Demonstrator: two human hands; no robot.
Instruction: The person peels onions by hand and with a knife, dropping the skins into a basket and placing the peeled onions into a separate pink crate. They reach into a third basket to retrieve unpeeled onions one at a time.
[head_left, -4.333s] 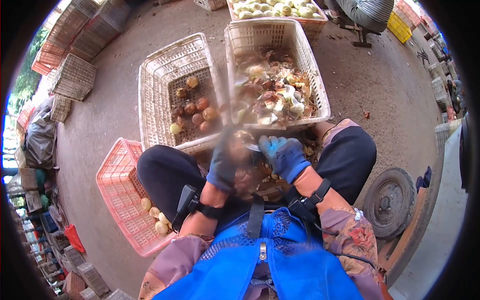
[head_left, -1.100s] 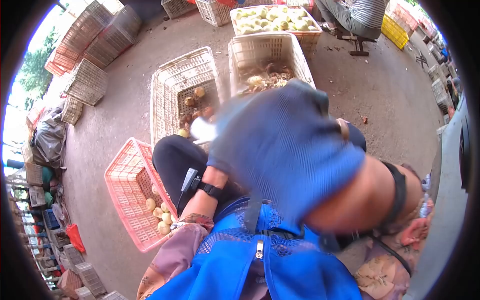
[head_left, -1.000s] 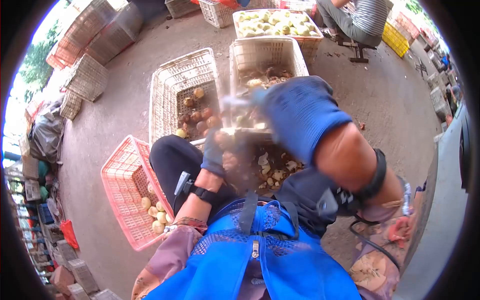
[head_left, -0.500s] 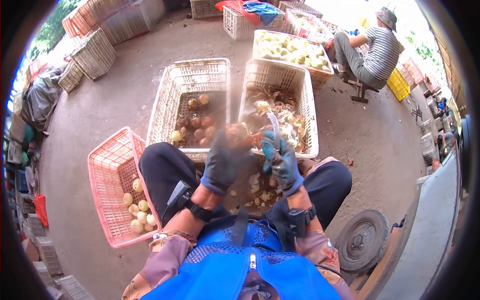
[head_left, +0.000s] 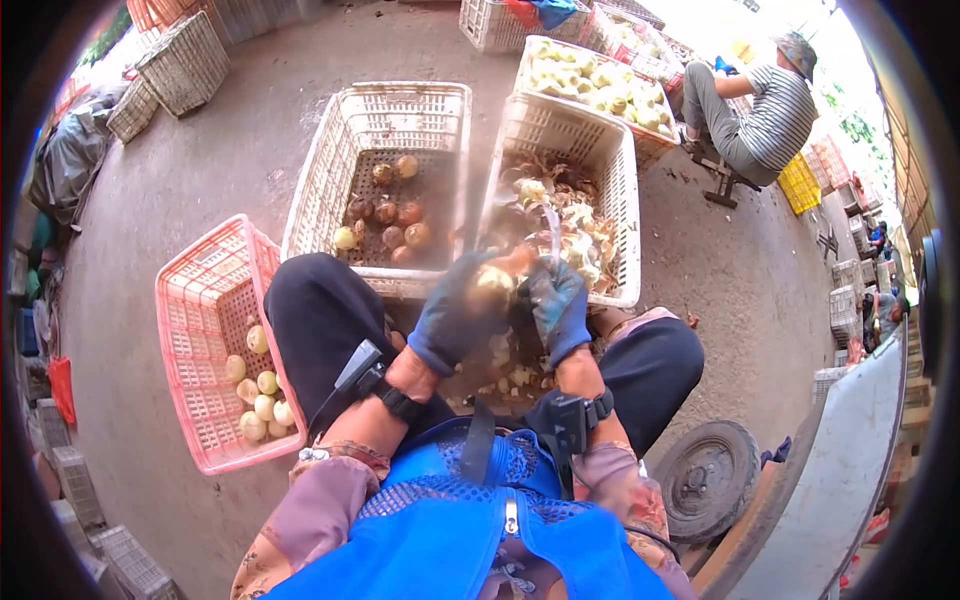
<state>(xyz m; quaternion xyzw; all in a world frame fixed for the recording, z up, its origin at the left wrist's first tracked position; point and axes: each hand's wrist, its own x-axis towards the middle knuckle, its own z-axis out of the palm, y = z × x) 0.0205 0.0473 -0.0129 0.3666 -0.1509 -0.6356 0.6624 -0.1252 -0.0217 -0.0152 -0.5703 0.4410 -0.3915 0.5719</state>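
Observation:
My left hand (head_left: 448,312), in a dark glove with a blue cuff, is closed around an onion (head_left: 491,284) whose pale flesh partly shows. Close beside it, my gloved right hand (head_left: 558,310) grips a knife (head_left: 553,230), its blade pointing up and away from me. Reddish-brown skin lies between the two hands, blurred by motion. Beyond them stand two white crates: the left crate (head_left: 318,185) holds several unpeeled onions (head_left: 386,212), and the right crate (head_left: 625,200) holds loose onion peels (head_left: 575,215). Pale scraps (head_left: 515,378) lie on the ground below my hands.
A pink crate (head_left: 190,360) with several peeled onions (head_left: 264,407) stands by my left knee. Past the peel crate is a full crate of pale onions (head_left: 595,82). A seated co-worker (head_left: 770,120) is at the upper right. A wheel (head_left: 705,480) lies by my right side.
The onion in my left hand now shows more pale flesh, and both hands have come slightly closer together. The whole view has shifted, with the crates appearing higher in the frame.

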